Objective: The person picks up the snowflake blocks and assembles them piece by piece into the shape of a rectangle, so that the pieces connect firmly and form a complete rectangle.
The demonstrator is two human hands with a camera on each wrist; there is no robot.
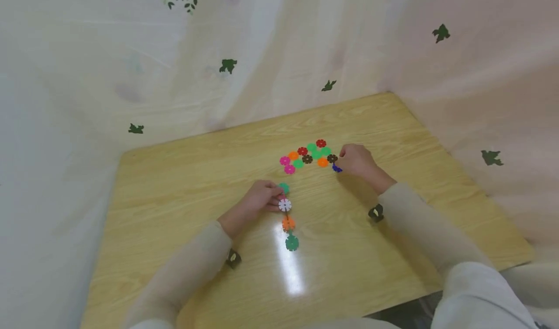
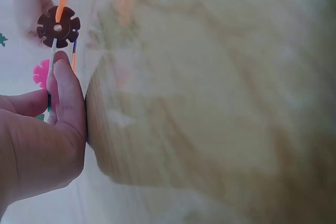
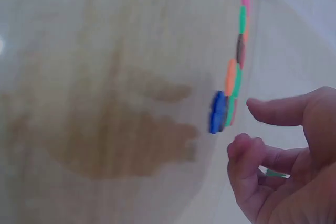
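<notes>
My left hand (image 1: 260,196) pinches a chain of slotted plastic discs near its upper end, between thumb and fingers. Along the chain are a white disc (image 1: 285,205), an orange disc (image 1: 288,223) and a green disc (image 1: 291,243). A brown disc (image 2: 59,27) of it shows beyond the fingertips in the left wrist view. My right hand (image 1: 358,160) is at the right end of a group of loose discs, close to a blue disc (image 3: 216,113). In the right wrist view its thumb and bent fingers stand apart, with nothing held between them.
The loose group lies flat on the wooden table (image 1: 174,222), with pink discs (image 1: 285,160), green discs (image 1: 316,154), red discs (image 1: 320,143) and others. A pale curtain (image 1: 183,86) with leaf and bird shapes hangs behind the table and at its sides.
</notes>
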